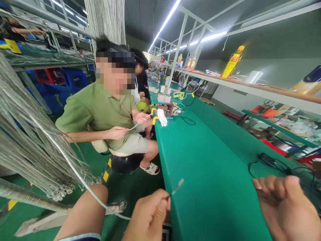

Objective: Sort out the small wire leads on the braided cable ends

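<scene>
My left hand [152, 212] is closed on a grey cable [97, 199] at the lower middle, beside the near edge of the green table [200, 174]. A small clear tip [178, 186] sticks out past its fingers, over the table edge. The cable runs from the upper left down to this hand. At the lower right, my right hand [288, 204] is over the table with its fingers curled and palm partly turned up. Whether anything is inside those curled fingers is hidden.
A person in a green shirt [100, 113] sits at the left, holding a white cable [132, 127]. A machine [165, 105] with a white glove [162, 117] stands at the table's far end. Cable bundles [32, 127] hang at left. A black adapter [267, 159] lies near my right hand.
</scene>
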